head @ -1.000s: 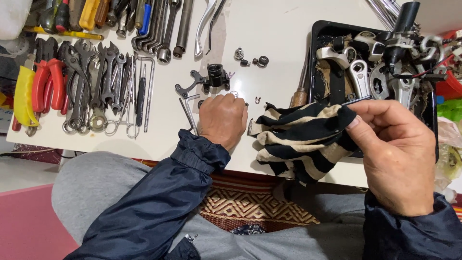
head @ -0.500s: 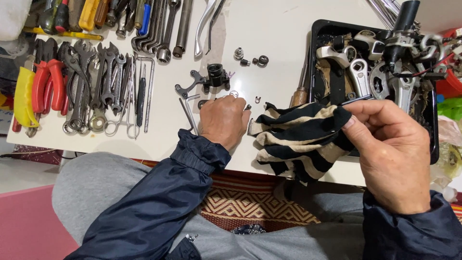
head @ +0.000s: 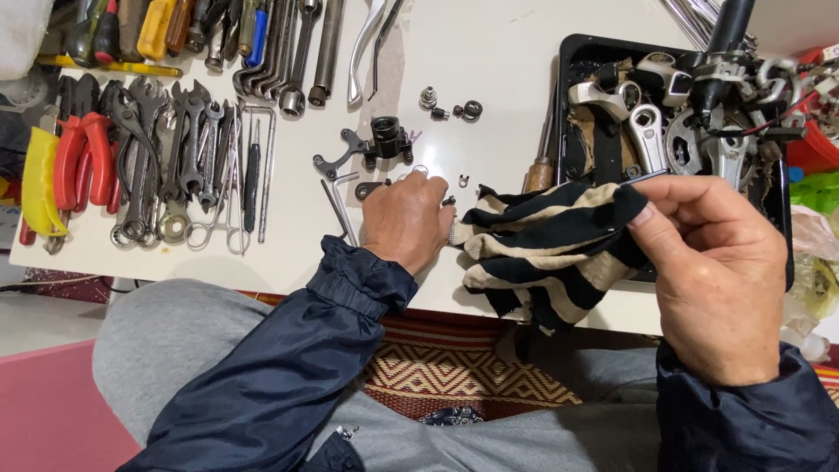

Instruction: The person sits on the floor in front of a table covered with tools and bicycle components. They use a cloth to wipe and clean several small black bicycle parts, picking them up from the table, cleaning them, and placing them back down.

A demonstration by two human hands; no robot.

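Observation:
My left hand (head: 405, 218) rests knuckles-up on the white table (head: 498, 52), fingers curled over small metal parts. A ring washer (head: 420, 170) and a small dark bolt (head: 448, 201) lie at its fingertips; whether it grips one is hidden. An L-shaped hex key (head: 336, 203) lies just left of it. A black clamp piece (head: 388, 137) and a flat bracket (head: 336, 158) sit just beyond. My right hand (head: 717, 262) pinches a black-and-cream striped cloth (head: 546, 240) by its upper right corner, with a thin metal rod (head: 648, 177) at the fingertips.
A black tray (head: 563, 105) at the right holds several bicycle parts. Wrenches (head: 179, 149), red pliers (head: 83, 144) and a yellow-handled tool (head: 39, 179) lie in rows at the left. Small nuts (head: 450, 107) and a wood-handled tool (head: 540, 175) lie mid-table.
My left hand's fingers have shifted slightly over the small parts. My right hand has kept its pinch on the cloth, moving it only a little.

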